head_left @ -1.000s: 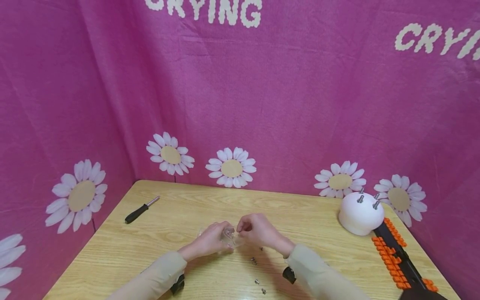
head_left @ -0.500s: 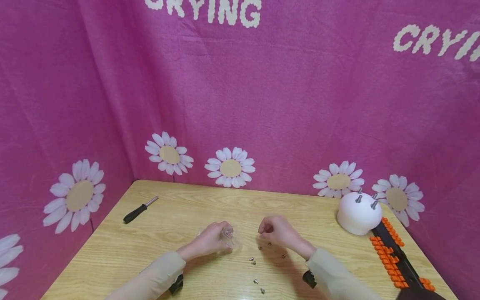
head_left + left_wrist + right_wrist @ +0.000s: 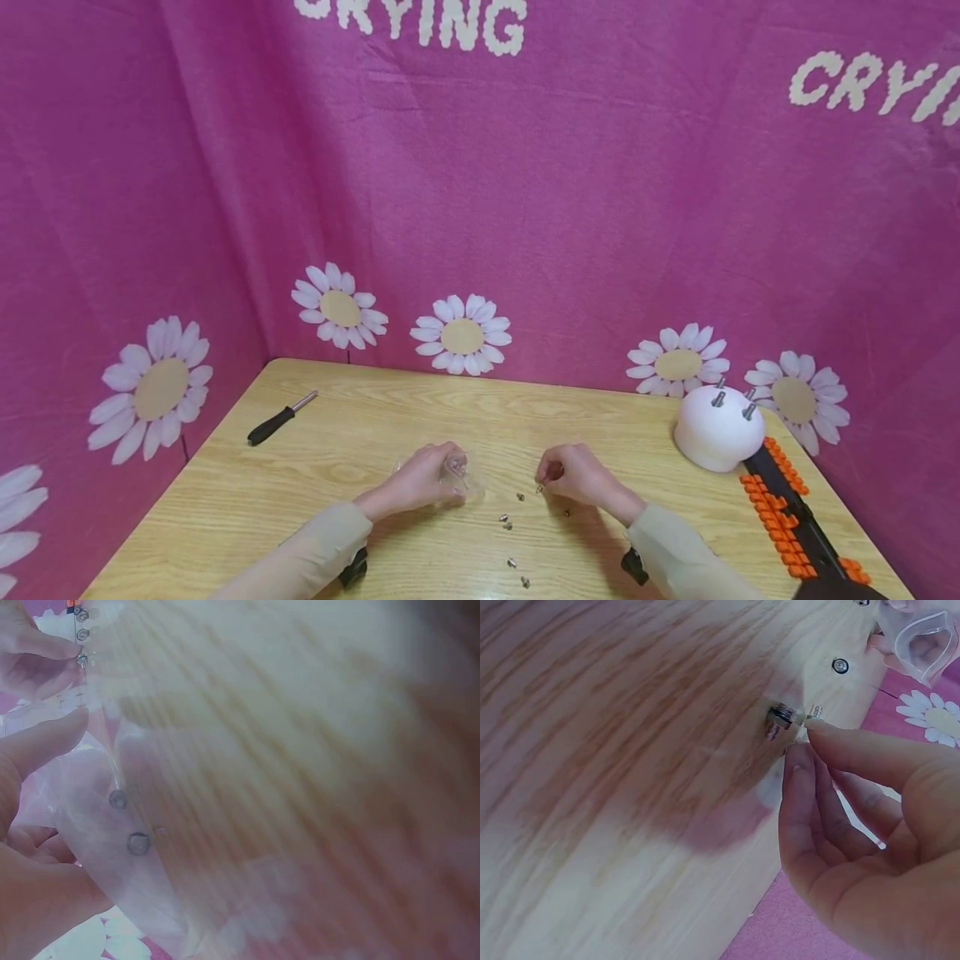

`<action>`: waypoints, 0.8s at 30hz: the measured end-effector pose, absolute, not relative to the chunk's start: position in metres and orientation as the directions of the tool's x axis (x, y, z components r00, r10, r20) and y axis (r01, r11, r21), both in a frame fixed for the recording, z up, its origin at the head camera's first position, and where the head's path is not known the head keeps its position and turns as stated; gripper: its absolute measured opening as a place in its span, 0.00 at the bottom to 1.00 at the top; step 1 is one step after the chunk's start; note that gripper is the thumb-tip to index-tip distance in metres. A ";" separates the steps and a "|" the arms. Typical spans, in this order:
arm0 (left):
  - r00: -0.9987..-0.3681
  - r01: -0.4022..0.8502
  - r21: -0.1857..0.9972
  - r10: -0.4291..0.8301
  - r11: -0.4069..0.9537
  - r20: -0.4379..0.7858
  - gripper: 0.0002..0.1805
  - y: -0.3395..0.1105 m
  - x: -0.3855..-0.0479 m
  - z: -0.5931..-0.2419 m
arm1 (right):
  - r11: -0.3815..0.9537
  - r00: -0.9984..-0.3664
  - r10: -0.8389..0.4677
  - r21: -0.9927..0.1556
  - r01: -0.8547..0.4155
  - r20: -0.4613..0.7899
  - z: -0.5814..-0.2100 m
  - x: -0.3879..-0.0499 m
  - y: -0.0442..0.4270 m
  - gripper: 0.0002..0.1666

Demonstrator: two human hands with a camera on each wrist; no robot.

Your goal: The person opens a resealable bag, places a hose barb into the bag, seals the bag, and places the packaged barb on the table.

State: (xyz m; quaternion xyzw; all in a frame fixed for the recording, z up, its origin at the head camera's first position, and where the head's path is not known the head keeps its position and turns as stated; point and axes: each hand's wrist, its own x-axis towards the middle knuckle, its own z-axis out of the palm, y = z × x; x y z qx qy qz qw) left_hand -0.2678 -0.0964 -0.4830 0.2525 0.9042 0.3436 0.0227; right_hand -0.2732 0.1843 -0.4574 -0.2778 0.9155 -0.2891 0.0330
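My left hand [image 3: 423,481] holds a clear plastic bag [image 3: 468,481] with its mouth open, above the middle of the table. Small metal screws [image 3: 139,843] show through the film in the left wrist view. To the right, my right hand [image 3: 581,477] is down at the tabletop, thumb and forefinger pinching a small screw [image 3: 539,488]. The right wrist view shows a dark-ringed screw [image 3: 782,715] by those fingertips. Several loose screws [image 3: 504,518] lie on the wood between my hands and nearer to me.
A black-handled screwdriver [image 3: 281,418] lies at the back left of the table [image 3: 390,408]. At the right stand a white rounded piece [image 3: 720,429] with metal bolts on top and a black bar with orange clips [image 3: 776,510]. A pink cloth [image 3: 525,208] hangs behind.
My right hand has moved away from the bag to the right and down to a screw on the table. The left hand stays where it was with the bag.
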 end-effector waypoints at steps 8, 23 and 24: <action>-0.876 0.423 0.648 0.469 0.633 0.113 0.27 -0.095 -0.266 -0.481 | 0.686 -0.859 -0.506 -0.567 -0.457 0.080 -0.460 -0.272 0.185 0.05; -0.877 0.416 0.656 0.469 0.630 0.106 0.28 -0.095 -0.264 -0.479 | 0.656 -0.831 -0.541 -0.553 -0.513 0.130 -0.459 -0.275 0.186 0.05; -0.876 0.417 0.656 0.470 0.629 0.107 0.28 -0.095 -0.265 -0.479 | 0.653 -0.829 -0.542 -0.553 -0.518 0.136 -0.459 -0.276 0.185 0.05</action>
